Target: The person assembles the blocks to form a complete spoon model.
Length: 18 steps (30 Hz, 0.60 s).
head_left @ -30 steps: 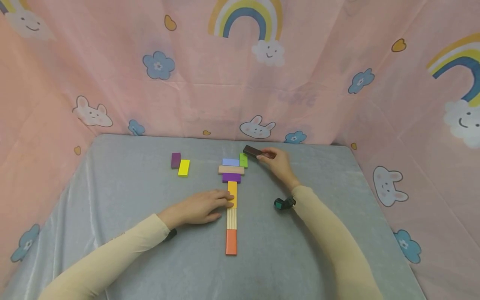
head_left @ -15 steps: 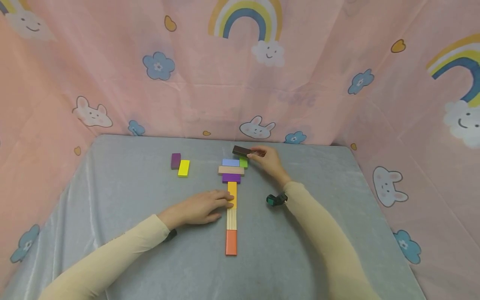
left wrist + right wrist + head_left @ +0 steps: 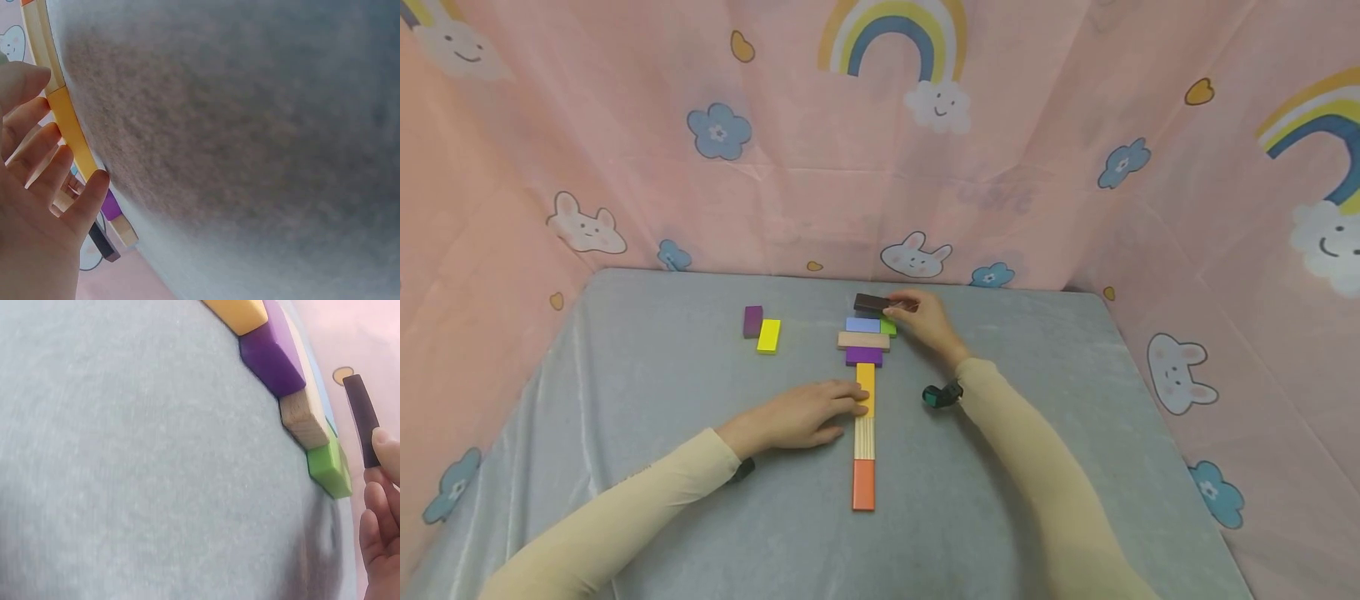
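My right hand (image 3: 927, 321) pinches a dark brown wooden block (image 3: 870, 303) by its right end, thumb against fingers. In the right wrist view that block (image 3: 360, 419) is held up off the cloth, beyond the green block (image 3: 329, 467). A light blue block (image 3: 862, 325) lies left of the green one. Nearer come a plain wood block (image 3: 863, 341) and a purple block (image 3: 864, 357), both crosswise. Fingertips of my left hand (image 3: 797, 414) rest on the orange-yellow block (image 3: 866, 377), fingers relaxed. A ridged cream strip (image 3: 865, 437) and a red-orange block (image 3: 863, 485) continue the column towards me.
Left of the column lie a dark purple block (image 3: 752, 322) and a bright yellow block (image 3: 768, 337), side by side. Grey cloth covers the table (image 3: 647, 367). A pink printed curtain (image 3: 820, 183) hangs behind its far edge and along the sides.
My right hand has carried the dark brown block leftward, from right of the green block to behind the blue and green blocks. The left hand stays in place.
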Motion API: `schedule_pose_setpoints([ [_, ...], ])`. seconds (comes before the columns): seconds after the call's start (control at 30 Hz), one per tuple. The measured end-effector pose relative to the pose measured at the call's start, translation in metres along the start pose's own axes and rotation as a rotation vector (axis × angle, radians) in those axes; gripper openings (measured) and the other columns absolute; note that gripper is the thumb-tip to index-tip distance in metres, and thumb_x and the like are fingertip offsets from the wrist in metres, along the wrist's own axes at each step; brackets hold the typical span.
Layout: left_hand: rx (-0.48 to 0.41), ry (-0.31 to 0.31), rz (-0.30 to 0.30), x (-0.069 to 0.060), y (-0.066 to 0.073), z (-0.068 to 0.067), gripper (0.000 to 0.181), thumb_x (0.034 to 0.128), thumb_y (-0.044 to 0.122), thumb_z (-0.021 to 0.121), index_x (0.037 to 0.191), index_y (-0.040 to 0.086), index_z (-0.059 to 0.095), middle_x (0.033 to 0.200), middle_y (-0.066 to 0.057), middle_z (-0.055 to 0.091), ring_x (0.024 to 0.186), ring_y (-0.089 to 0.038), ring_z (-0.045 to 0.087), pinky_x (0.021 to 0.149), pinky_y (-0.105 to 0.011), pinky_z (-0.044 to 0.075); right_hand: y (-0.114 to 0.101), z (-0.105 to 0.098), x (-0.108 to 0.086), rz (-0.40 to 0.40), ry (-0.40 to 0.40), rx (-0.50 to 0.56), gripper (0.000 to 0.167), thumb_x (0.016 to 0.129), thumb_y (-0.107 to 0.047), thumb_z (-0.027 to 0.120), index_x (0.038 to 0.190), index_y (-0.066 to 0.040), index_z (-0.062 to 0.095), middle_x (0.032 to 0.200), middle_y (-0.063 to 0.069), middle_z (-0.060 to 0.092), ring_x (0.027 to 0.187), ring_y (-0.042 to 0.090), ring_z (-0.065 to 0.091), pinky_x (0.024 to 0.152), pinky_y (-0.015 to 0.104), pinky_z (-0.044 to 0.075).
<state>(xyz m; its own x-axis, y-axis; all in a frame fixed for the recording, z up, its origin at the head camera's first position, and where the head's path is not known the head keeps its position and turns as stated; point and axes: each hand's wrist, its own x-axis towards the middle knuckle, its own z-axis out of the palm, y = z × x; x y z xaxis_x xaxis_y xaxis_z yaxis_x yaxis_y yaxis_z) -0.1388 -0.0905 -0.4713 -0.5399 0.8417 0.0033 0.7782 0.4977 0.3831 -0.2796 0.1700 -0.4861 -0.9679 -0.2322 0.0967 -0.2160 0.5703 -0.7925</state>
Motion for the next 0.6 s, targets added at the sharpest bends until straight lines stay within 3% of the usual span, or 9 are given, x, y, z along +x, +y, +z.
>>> schedule_pose_setpoints([
  [0.6,0.009,-0.005,-0.005,0.0009,-0.0004,0.0,0.042,0.0967,0.021,0.061,0.138,0.02,0.057,0.151,0.001,0.049,0.142,-0.018,0.045,0.117,-0.038,0.041,-0.0035,0.0056,0.0048,-0.041,-0.043,-0.019,0.03,0.093,-0.024,0.07,0.12,-0.011,0.069,0.109,0.009,0.072,0.095,0.022,0.065,0.087,0.037,0.056],
])
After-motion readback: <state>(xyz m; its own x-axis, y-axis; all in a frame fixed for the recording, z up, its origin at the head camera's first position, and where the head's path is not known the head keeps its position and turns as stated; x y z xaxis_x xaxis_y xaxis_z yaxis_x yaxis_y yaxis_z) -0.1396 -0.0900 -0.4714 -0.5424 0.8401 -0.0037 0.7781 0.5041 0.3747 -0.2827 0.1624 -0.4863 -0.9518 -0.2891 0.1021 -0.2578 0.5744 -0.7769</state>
